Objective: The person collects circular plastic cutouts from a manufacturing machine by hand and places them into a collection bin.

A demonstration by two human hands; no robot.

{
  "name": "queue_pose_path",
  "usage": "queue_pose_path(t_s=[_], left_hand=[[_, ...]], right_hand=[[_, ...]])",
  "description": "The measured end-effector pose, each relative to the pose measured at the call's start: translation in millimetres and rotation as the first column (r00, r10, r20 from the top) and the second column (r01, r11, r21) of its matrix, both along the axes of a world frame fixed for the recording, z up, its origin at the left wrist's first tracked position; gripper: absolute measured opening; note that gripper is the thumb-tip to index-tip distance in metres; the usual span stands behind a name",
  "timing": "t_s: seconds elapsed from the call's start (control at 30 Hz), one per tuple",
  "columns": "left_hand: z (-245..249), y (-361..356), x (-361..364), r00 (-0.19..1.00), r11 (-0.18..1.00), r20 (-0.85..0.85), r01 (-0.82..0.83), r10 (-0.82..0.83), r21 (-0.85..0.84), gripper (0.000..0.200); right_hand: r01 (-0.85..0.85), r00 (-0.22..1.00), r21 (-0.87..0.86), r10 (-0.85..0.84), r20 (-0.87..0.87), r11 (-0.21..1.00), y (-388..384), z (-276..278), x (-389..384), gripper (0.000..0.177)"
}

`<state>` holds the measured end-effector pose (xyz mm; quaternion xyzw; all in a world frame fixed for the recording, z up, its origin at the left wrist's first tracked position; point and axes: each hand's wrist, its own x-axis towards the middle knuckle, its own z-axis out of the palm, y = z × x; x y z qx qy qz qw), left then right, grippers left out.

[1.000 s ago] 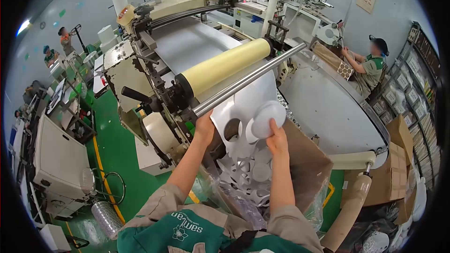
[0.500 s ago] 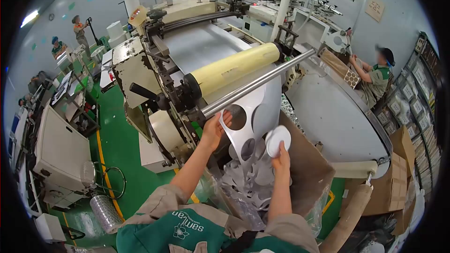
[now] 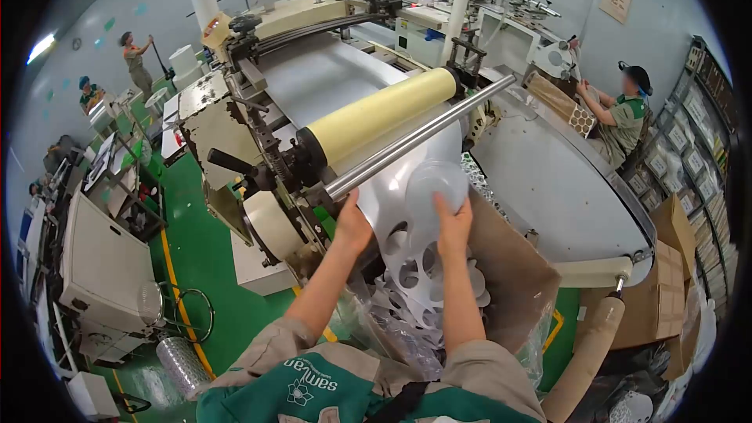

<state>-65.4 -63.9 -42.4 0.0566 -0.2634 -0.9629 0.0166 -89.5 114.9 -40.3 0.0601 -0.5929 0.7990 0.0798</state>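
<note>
My right hand grips a small stack of white discs, thumb on the near face. The discs are in front of a white sheet hanging below a steel roller. At the sheet's left edge is my left hand, its thumb stretched up just under the roller; the other fingers are mostly hidden, and no held thing shows there. Lower down, the sheet has round holes and runs into a cardboard box with punched scrap.
A yellow roller and the steel roller span the machine ahead. A curved metal table stands right, where a seated person works. Cartons sit beyond it. A white cabinet is at left.
My right hand has moved up and left with the discs, now in front of the sheet. The sheet's large upper holes have gone lower or behind the discs. My left hand stays at the sheet's edge.
</note>
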Motion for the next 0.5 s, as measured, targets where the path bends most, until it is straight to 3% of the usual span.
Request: queue_pose_path(t_s=[0.07,0.1,0.13,0.17,0.23,0.33,0.37,0.5], left_hand=[[17,22,18,0.991,1.0,0.137,0.007,-0.004,-0.022,0.04],[-13,21,10,0.996,0.99,0.067,-0.046,0.056,-0.137,0.037],[-17,21,14,0.995,0.989,0.059,-0.069,0.078,-0.132,0.035],[-17,18,14,0.994,0.987,0.038,-0.096,0.102,-0.126,0.032],[-17,12,10,0.991,0.979,0.024,-0.125,0.13,-0.159,0.028],[-25,7,10,0.99,0.953,0.072,-0.098,0.123,-0.285,0.024],[-27,7,11,0.993,0.954,0.035,-0.102,0.117,-0.281,0.021],[-17,3,15,0.997,0.938,0.074,0.004,0.024,-0.348,0.023]], right_hand=[[-0.02,1.0,0.197,0.021,0.0,0.98,-24,-12,2,0.043],[-0.049,0.999,0.253,0.045,0.021,0.966,-33,-20,11,0.043],[-0.078,0.997,0.305,0.068,0.044,0.949,-37,-27,20,0.042],[-0.059,0.994,0.065,0.052,0.096,0.996,-34,-31,24,0.042],[0.021,0.977,-0.405,0.067,0.202,0.914,-24,-35,27,0.042],[-0.192,0.967,-0.32,0.233,0.098,0.928,-11,-32,16,0.041],[-0.283,0.947,-0.213,0.308,0.093,0.935,-12,-42,7,0.041],[-0.273,0.953,-0.088,0.282,0.115,0.958,-17,-43,16,0.044]])
